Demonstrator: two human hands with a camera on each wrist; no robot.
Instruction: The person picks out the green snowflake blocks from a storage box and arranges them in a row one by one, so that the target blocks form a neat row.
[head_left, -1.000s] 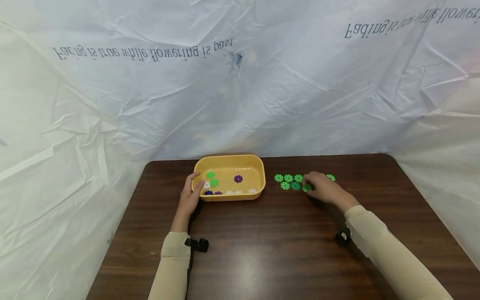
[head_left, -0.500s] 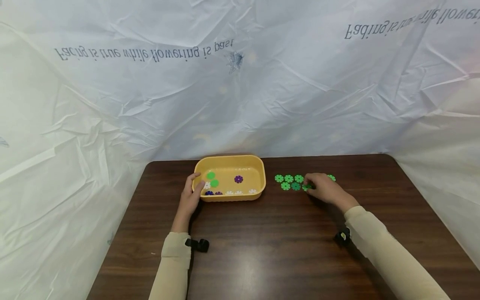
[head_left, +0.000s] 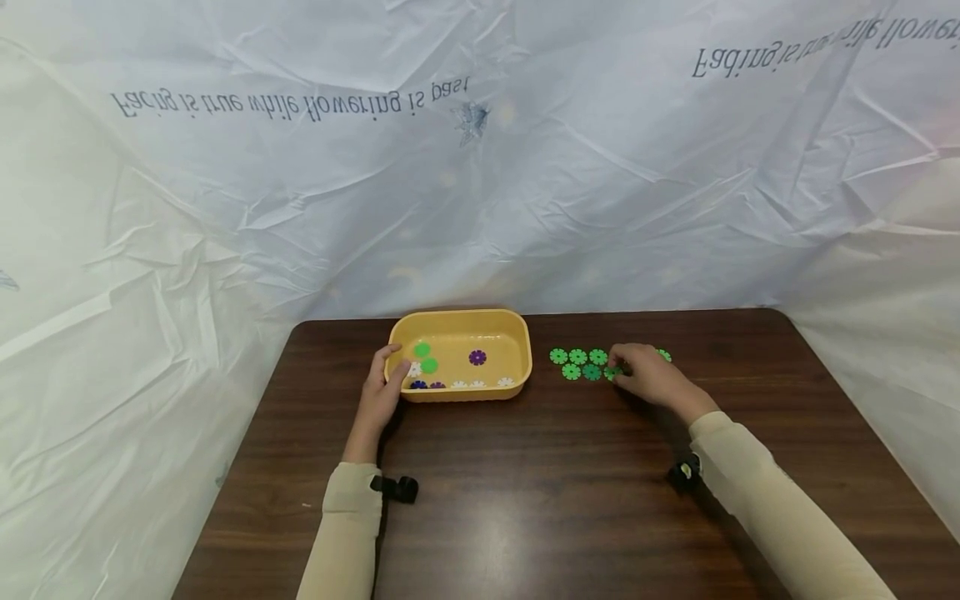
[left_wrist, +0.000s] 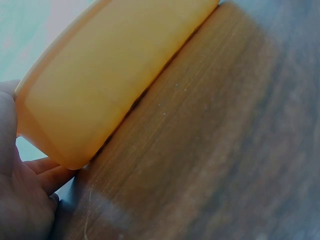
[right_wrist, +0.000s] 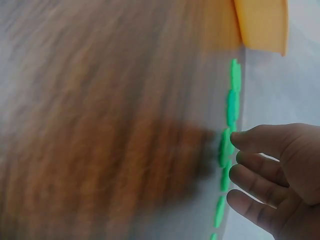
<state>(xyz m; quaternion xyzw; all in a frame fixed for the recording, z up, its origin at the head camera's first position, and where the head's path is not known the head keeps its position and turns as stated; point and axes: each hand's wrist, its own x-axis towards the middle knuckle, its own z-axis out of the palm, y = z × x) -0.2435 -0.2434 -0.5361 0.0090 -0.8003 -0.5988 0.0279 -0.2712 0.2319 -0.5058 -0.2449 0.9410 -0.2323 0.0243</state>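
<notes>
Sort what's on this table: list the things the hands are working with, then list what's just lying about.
In hand:
- green flower discs laid out on the table, right hand touching them
- yellow tub, left hand gripping its end
- two green discs in the tub

Lying about:
- purple disc and white discs in the tub
- white printed sheet behind the brown table

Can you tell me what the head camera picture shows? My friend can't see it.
A right hand touches green discs laid out on a brown table. The left hand holds a yellow tub with more discs inside.
</notes>
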